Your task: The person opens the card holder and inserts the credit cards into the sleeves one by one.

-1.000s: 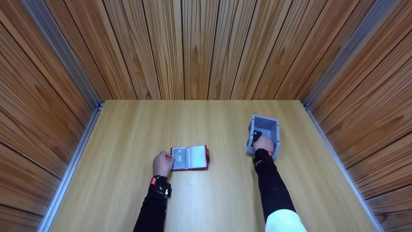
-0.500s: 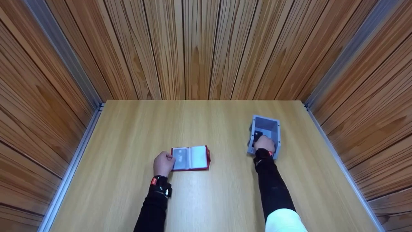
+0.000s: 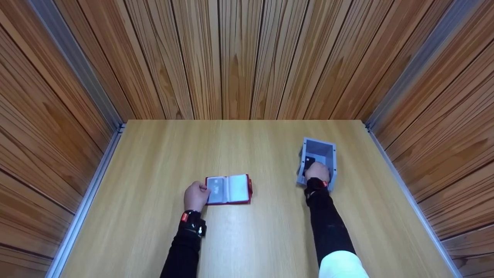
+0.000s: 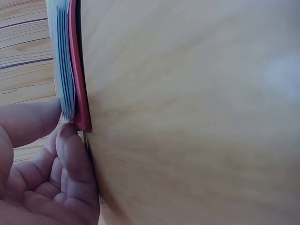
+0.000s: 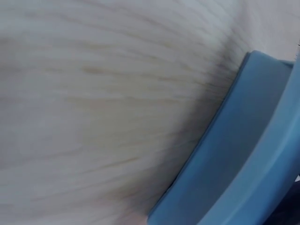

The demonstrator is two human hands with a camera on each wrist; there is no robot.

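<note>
An open red card holder (image 3: 236,189) with clear sleeves lies flat on the table, a card-like insert showing in its left sleeve. My left hand (image 3: 195,197) pinches its left edge. In the left wrist view, the thumb (image 4: 33,119) rests against the stacked sleeves (image 4: 64,61), with the curled forefinger below at the corner of the red cover (image 4: 80,93). My right hand (image 3: 317,172) reaches into a grey-blue box (image 3: 335,158) at the right. Beside it, inside the box, is a flat black card-like piece (image 3: 308,161) with a light mark. The right fingertips are hidden.
The wooden table (image 3: 266,150) is bounded by slatted walls at the back and both sides, with metal rails along the side edges. In the right wrist view the box wall (image 5: 234,145) fills the right part and hides the hand.
</note>
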